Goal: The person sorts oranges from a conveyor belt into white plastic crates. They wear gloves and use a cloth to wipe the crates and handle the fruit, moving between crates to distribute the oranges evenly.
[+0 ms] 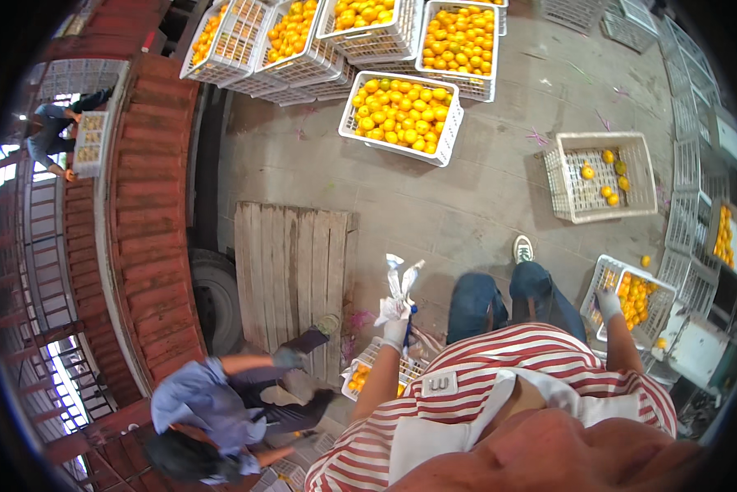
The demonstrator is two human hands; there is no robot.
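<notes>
My left hand [396, 333], in a pale glove, grips a crumpled white bundle [395, 302]; its material, cloth or plastic, is unclear. A small dark blue thing [411, 326] shows beside that wrist. Below it, partly hidden by my forearm, stands a white plastic crate [368, 357] with orange citrus fruit [360, 376]. On my other side, my gloved right hand [608, 305] is at the left side of a tilted white crate [603, 268] of citrus fruit [636, 300]. Its fingers are too unclear to show whether they hold anything.
Full fruit crates [401, 117] are stacked ahead. A crate [602, 177] with several fruits stands right. A wooden slatted platform [288, 270] adjoins a red truck [153, 215]. One co-worker [202, 400] is close on my left; another [54, 132] holds a crate in the truck.
</notes>
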